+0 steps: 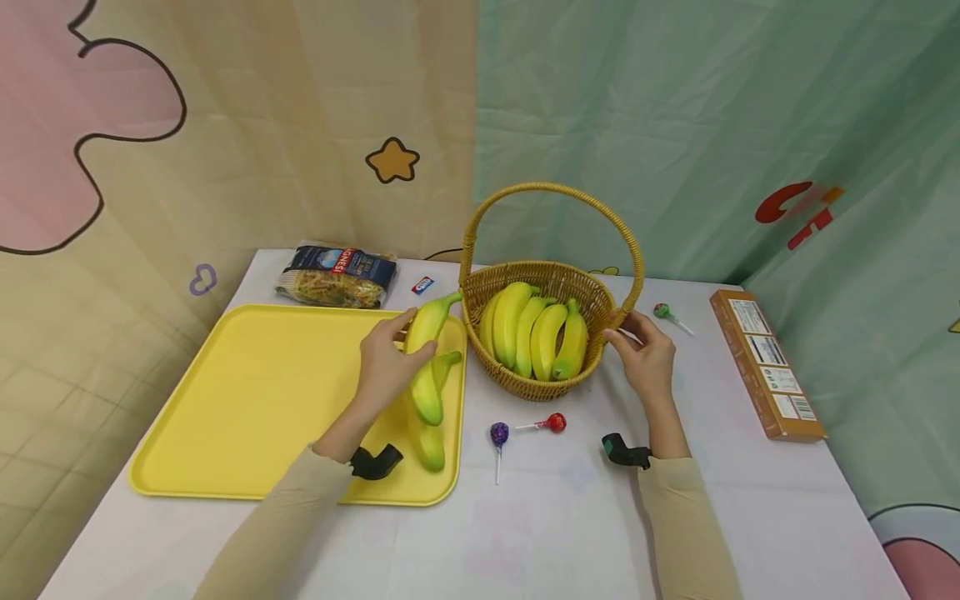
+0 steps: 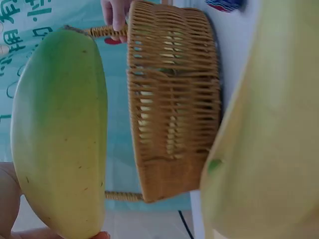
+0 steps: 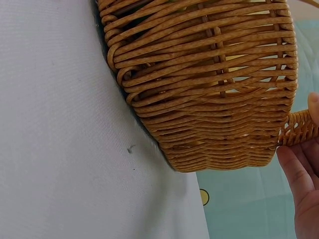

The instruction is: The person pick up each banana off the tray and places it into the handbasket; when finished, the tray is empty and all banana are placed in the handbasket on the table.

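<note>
Here, mid-transfer between basket and yellow tray on the counter. Left hand curled round a banana, raised just above the tray's right edge, over two more bananas. Right hand pinching the base of the basket handle, steadying it. Next, probably: lowering gently beside the others. Banana smooth, yellow with green tinge, firm-looking. Five more inside the basket.

The left hand covers the middle of the banana it grips. The basket wall hides the lower ends of its bananas. Print on the brown box at the worktop's right edge is too small to read.
</note>
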The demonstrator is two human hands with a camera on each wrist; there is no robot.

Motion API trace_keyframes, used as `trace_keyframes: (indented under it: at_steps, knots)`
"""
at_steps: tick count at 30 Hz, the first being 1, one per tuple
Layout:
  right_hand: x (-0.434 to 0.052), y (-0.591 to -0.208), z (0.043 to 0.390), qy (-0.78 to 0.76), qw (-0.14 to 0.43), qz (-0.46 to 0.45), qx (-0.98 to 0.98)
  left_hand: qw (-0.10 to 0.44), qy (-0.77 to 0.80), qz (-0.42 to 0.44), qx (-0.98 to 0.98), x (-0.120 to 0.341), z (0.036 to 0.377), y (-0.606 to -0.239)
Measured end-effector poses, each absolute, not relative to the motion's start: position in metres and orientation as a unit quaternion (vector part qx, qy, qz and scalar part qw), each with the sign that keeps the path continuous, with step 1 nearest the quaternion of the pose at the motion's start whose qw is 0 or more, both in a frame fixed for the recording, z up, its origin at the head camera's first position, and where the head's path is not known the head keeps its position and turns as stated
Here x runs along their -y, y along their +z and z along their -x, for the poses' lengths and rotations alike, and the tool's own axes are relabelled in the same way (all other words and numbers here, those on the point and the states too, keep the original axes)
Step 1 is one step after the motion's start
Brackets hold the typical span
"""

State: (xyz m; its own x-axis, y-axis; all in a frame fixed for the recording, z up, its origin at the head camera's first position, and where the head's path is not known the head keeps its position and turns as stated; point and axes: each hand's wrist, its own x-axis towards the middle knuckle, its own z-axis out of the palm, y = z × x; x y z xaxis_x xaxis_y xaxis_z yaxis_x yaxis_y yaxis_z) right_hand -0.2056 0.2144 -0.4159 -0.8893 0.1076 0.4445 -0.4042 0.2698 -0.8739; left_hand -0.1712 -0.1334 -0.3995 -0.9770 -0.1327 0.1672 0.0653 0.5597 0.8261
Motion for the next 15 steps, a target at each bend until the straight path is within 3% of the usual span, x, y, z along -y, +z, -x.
trace_keyframes:
  at_steps: [9, 15]
  knots:
    - [-0.214, -0.418, 0.209, 0.612, 0.21, -0.1, 0.756, 0.155, -0.493, 0.056, 0.854, 0.049, 0.216, -0.38]
    - [-0.215, -0.419, 0.209, 0.607, 0.214, -0.097, 0.759, 0.125, -0.488, 0.062, 0.862, 0.006, 0.241, -0.383]
